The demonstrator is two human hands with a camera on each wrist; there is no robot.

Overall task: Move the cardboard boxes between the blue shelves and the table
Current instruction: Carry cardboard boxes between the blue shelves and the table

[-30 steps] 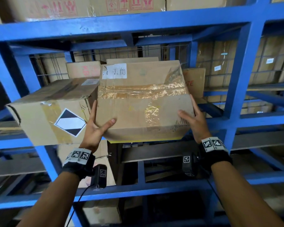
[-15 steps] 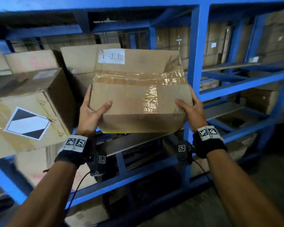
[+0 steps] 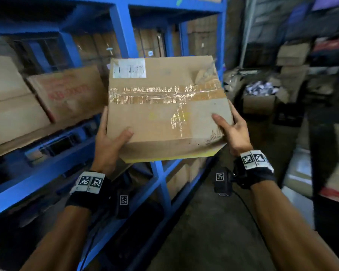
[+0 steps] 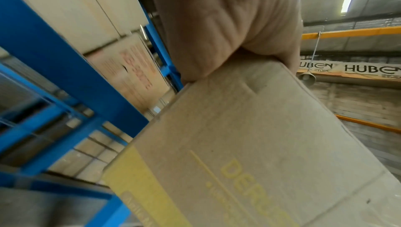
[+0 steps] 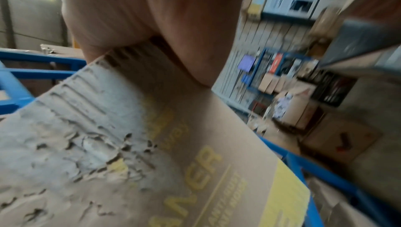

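While clear of shelves, cardboard box [image 3: 164,106], gripped both sides, left hand [image 3: 108,147], right hand [image 3: 233,132].

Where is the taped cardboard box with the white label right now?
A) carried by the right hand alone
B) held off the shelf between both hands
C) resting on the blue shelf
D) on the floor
B: the taped cardboard box hangs clear of the blue shelves, with the left hand and right hand gripping its opposite sides.

We see a matt brown cardboard box [image 3: 164,114] crossed by glossy, wrinkled clear tape [image 3: 164,93], with a white paper label [image 3: 129,68]; its underside looks torn and rough. The shelves [image 3: 123,34] are smooth blue-painted metal. The wristbands [image 3: 90,190] look like black cloth.
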